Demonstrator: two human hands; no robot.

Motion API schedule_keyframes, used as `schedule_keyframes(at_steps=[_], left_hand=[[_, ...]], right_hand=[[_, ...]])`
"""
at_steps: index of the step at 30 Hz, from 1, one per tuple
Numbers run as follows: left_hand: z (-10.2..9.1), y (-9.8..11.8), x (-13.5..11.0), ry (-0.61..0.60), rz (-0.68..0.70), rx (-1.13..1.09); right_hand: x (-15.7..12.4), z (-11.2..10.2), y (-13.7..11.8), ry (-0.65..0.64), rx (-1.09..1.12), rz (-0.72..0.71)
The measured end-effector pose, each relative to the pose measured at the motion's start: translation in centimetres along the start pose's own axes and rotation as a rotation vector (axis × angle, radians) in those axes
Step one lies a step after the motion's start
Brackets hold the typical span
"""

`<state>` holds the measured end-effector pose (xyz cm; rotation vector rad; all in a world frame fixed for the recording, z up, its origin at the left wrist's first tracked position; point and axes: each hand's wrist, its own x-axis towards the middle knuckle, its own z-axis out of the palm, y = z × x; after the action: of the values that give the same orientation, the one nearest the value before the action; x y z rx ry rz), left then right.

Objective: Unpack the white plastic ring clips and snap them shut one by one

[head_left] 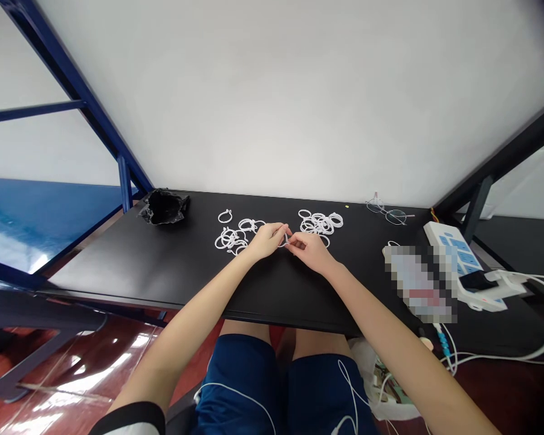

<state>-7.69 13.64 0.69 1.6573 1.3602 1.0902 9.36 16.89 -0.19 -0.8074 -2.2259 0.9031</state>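
**Q:** What carries everything in this view?
**A:** A black worktop (pixel 163 266), set against a white wall; my forearms reach out over its near edge.

**Q:** And the larger items on it?
**A:** Far right, a white power strip (pixel 457 260) with cables trailing off it. Far left, near the back edge, a crumpled black bag (pixel 164 206).

**Q:** The white clusters in the middle?
**A:** Two heaps of white rings. The left heap (pixel 236 235) lies just beyond my left hand (pixel 267 238). The right heap (pixel 320 222) lies just beyond my right hand (pixel 310 249). A pair of spectacles (pixel 387 211) rests near the back edge, to the right of the heaps, and a lone ring (pixel 225 215) sits just behind the left heap.

**Q:** How do your hands stand?
**A:** Together at the centre of the worktop, between the two heaps. The fingertips of both pinch one small white ring (pixel 284 241), held just above the surface. It is too small for me to tell whether the ring is open or closed.
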Motion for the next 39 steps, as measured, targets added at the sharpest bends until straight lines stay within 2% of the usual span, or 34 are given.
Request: schedule_keyframes(at_steps=[6,16,18,20,24,26,29,32,36,37,39], left_hand=[[-0.2,0.0,0.2,-0.022,-0.018,-0.019],[-0.3,-0.3,0.5,0.047,-0.021,-0.086],[-0.4,-0.5,0.6,0.114,-0.034,-0.127],[-0.7,-0.7,0.8,0.169,-0.065,-0.16],[-1.2,-0.9,0.8,0.175,-0.102,-0.184],[-1.4,-0.8,0.8,0.173,-0.101,-0.177],[-1.7,-0.7,0.9,0.19,-0.085,-0.149],[-3.1,-0.9,1.0,0.305,-0.02,-0.059],[-6.5,-2.1,0.8,0.612,0.057,0.235],[-7.3,-2.4,0.7,0.648,0.036,0.315],[-8.2,-3.1,0.5,0.617,-0.022,0.422]], right_hand=[[-0.1,-0.2,-0.2,-0.044,0.052,0.022],[0.1,-0.2,-0.3,0.052,0.025,0.01],[0.2,-0.9,0.2,0.147,0.016,0.037],[0.4,-2.0,1.0,0.302,0.019,0.096],[0.5,-4.7,2.9,0.572,0.006,0.242],[0.5,-5.5,3.8,0.642,-0.038,0.288],[0.5,-5.9,4.8,0.637,-0.139,0.327],[0.5,-5.6,5.1,0.591,-0.211,0.323],[0.6,-5.4,4.5,0.625,-0.241,0.323],[0.6,-5.4,4.3,0.639,-0.235,0.327],[0.6,-5.4,3.9,0.659,-0.212,0.328]])
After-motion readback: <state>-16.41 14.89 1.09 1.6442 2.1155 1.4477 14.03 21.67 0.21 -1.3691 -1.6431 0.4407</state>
